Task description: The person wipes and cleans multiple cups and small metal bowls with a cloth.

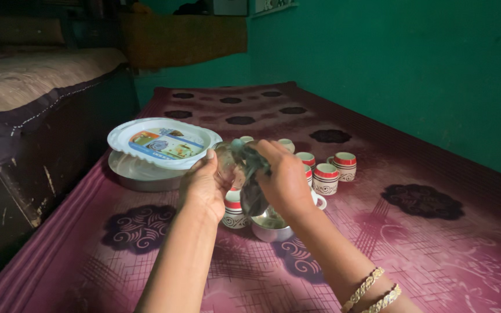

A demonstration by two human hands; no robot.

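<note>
Left hand point(204, 186) gripped round a clear glass point(227, 163), right hand point(285, 179) clutching a dark cloth point(253, 168) (pressed against it).

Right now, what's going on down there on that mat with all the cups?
A person sits over a maroon patterned mat. The left hand holds a clear glass, while the right hand presses a dark cloth against it. Below the hands sits a steel bowl. Red-and-white striped cups cluster beside them, and a white printed tray rests on a steel plate to the left.
</note>
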